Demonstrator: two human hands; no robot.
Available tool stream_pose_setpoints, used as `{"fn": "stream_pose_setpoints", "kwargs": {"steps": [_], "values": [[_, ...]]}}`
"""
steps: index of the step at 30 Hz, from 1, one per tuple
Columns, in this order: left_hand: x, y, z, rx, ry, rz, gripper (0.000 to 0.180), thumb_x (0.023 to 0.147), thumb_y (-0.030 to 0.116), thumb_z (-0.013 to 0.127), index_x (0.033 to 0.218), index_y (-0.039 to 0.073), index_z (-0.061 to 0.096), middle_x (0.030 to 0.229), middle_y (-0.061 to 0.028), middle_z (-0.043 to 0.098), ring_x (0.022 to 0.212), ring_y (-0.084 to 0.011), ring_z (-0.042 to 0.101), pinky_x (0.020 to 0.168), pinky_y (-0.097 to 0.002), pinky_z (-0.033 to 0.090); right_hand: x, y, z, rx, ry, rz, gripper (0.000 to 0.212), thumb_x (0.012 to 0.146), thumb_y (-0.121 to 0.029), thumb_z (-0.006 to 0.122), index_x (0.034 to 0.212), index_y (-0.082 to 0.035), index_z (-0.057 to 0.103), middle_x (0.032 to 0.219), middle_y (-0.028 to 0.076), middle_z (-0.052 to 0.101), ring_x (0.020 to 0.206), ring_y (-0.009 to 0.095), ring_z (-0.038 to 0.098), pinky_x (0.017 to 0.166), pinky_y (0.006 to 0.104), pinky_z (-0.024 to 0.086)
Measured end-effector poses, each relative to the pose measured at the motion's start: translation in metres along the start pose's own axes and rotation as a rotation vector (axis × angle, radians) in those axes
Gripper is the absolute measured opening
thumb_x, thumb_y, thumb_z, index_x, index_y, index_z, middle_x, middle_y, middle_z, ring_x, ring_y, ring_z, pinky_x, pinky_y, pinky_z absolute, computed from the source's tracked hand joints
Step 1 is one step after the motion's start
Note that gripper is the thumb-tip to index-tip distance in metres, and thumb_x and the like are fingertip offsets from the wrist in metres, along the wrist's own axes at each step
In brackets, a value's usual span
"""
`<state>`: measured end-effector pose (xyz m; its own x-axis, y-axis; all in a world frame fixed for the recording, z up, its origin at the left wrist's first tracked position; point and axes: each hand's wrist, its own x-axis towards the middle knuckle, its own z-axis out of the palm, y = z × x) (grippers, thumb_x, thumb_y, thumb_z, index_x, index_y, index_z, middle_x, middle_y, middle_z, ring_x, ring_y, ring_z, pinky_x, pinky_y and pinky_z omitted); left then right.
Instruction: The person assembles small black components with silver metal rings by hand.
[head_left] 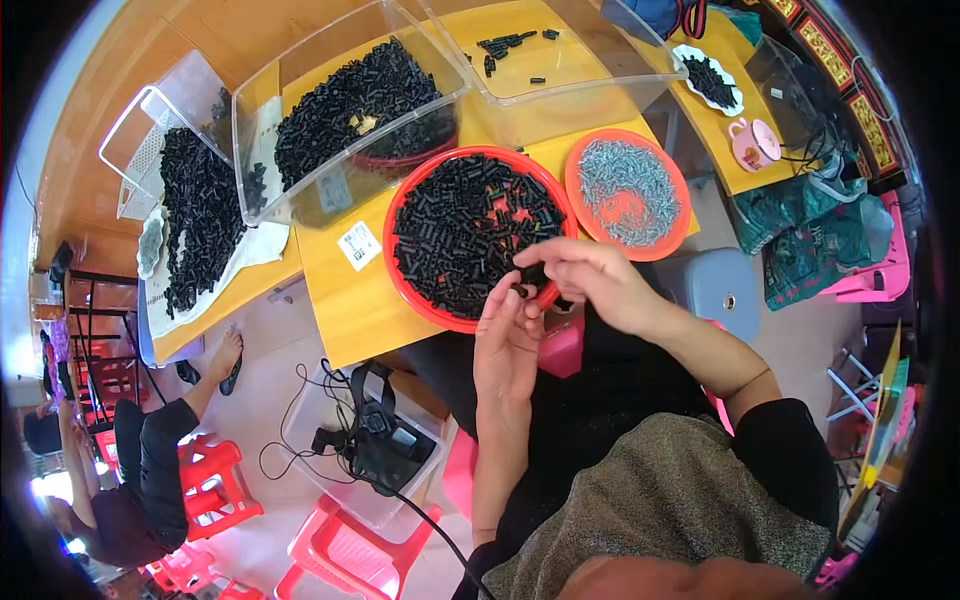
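Observation:
My left hand (507,335) is raised at the near right rim of a red basin (393,262). Its fingertips pinch a small black plastic piece (521,291). My right hand (605,287) comes in from the right, thumb and forefinger closed close to the left fingertips. Something small and dark sits at that pinch, partly hidden by the fingers. Short black tubular parts (450,220) fill the basin, with patches of its red bottom showing between them. Beside it, an orange-red plate (582,208) holds many small silvery metal pieces (625,180), probably screws or pins.
A clear bin (245,150) heaped with black parts stands behind the basin; another clear bin (570,97) holds several. More black parts (195,200) lie on a left table. A pink mug (755,145) stands far right. Another person (140,470) sits lower left near red stools (350,550).

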<state>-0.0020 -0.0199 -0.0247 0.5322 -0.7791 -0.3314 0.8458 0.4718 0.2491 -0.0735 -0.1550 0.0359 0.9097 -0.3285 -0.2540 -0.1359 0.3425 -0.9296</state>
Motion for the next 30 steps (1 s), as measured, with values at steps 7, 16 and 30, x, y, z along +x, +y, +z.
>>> {"fn": "stream_pose_setpoints", "kwargs": {"steps": [7, 16, 30], "values": [[0.001, -0.001, -0.001, 0.039, -0.064, -0.062, 0.011, 0.091, 0.010, 0.054, 0.100, 0.003, 0.055, 0.087, -0.0032, 0.059, 0.072, -0.0089, 0.056, 0.065, -0.0203, 0.046, 0.017, 0.003, -0.010, 0.302, -0.154, -0.033, 0.042, 0.084, 0.005, 0.041, 0.125, 0.003, 0.048, 0.103, 0.006, 0.052, 0.085, 0.013, 0.053, 0.081, 0.0261, 0.044], [-0.002, -0.012, 0.012, 0.195, 0.050, -0.018, 0.007, 0.091, 0.009, 0.056, 0.095, 0.004, 0.059, 0.083, -0.0013, 0.059, 0.067, -0.0076, 0.053, 0.062, -0.0201, 0.043, 0.010, 0.002, 0.002, -0.155, -0.178, -0.307, 0.044, 0.085, 0.011, 0.039, 0.128, 0.003, 0.044, 0.131, 0.012, 0.043, 0.106, 0.020, 0.058, 0.092, 0.0314, 0.045], [-0.007, -0.003, 0.004, 0.559, 0.002, 0.057, 0.013, 0.088, 0.007, 0.061, 0.098, 0.000, 0.063, 0.079, -0.0022, 0.062, 0.067, -0.0070, 0.052, 0.062, -0.0199, 0.042, 0.002, -0.032, 0.004, -0.809, -0.535, -0.289, 0.084, 0.070, 0.016, 0.050, 0.143, -0.018, 0.028, 0.151, 0.019, 0.010, 0.127, 0.035, 0.041, 0.087, 0.0359, 0.049]]}}
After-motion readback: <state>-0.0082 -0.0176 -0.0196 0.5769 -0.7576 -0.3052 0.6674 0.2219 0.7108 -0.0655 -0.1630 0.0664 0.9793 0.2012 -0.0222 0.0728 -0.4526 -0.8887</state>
